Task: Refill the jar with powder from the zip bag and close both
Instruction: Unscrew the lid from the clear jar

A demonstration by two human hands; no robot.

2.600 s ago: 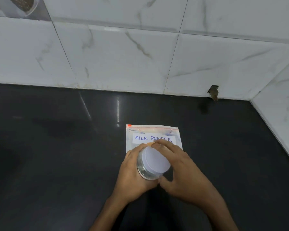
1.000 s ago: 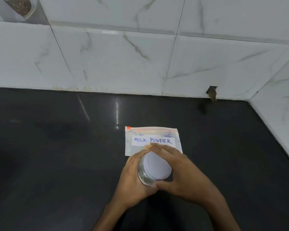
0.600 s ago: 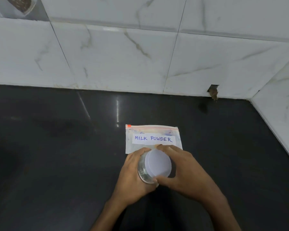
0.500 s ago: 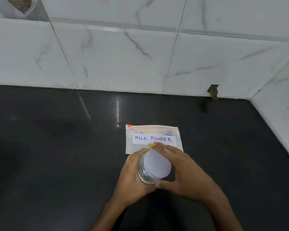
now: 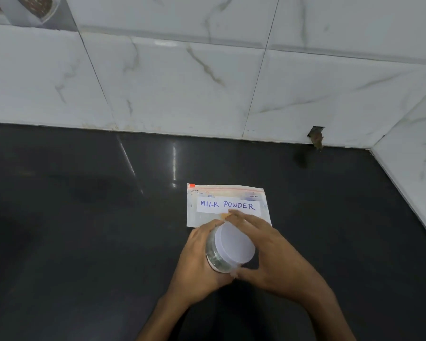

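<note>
A clear jar (image 5: pixel 215 259) with a pale lilac lid (image 5: pixel 234 243) sits between both hands, just in front of the zip bag. My left hand (image 5: pixel 197 264) wraps around the jar's glass body. My right hand (image 5: pixel 278 257) grips the lid's rim, fingers over its far edge and thumb at its near edge. The zip bag (image 5: pixel 228 205) lies flat on the counter behind the jar, its white label reading MILK POWDER, with an orange-red zip strip along its far edge. The bag's near edge is hidden by my hands.
The black polished counter (image 5: pixel 84 242) runs back to a white marble-tiled wall (image 5: pixel 182 82) and a side wall (image 5: pixel 416 180) on the right. A small hole (image 5: pixel 316 137) breaks the wall's base at the back right.
My right hand's fingers have shifted around the lid's rim between frames while my left hand holds the jar in the same place. The bag has not moved.
</note>
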